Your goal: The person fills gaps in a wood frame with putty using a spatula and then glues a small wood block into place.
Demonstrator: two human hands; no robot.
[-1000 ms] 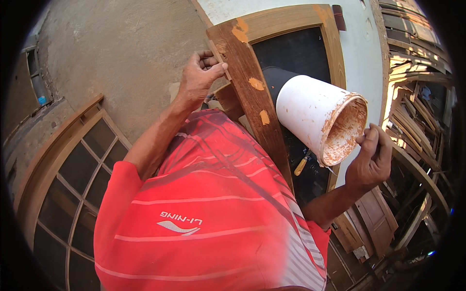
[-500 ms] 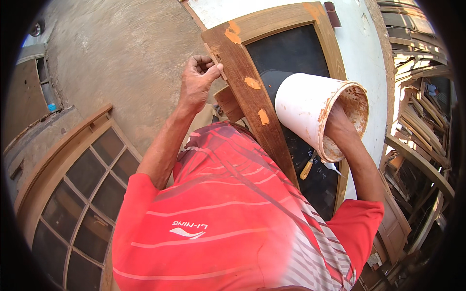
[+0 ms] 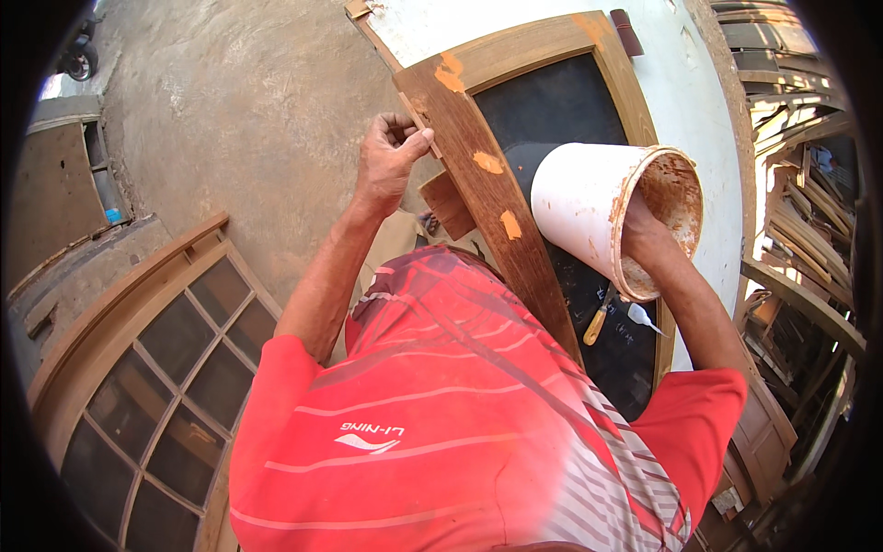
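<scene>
A wooden-framed panel [image 3: 529, 253] with a dark centre [image 3: 543, 101] lies in front of me, smeared with orange filler patches [image 3: 487, 163]. My left hand [image 3: 391, 161] is at its left edge, fingers curled and thumb against the forefinger in a pinch; what lies between them is too small to make out. On the panel a white bucket [image 3: 572, 198] rests on its side, mouth to the right, its inside coated with brownish residue. My right hand [image 3: 642, 235] reaches into that mouth, its fingers hidden. Below the bucket are a yellow-handled tool [image 3: 596, 324] and a small white nozzle-like piece [image 3: 642, 316].
Under the panel is a white surface [image 3: 704, 120], with a dark red roll [image 3: 626, 33] at the far end. A gridded window frame [image 3: 161, 391] leans at the left. Stacked timber [image 3: 809, 235] fills the right side. Bare concrete floor [image 3: 230, 110] spreads at the upper left.
The whole view has shifted slightly, so most things appear a little further right. Both hands keep their places, the left at the panel's edge and the right in the bucket.
</scene>
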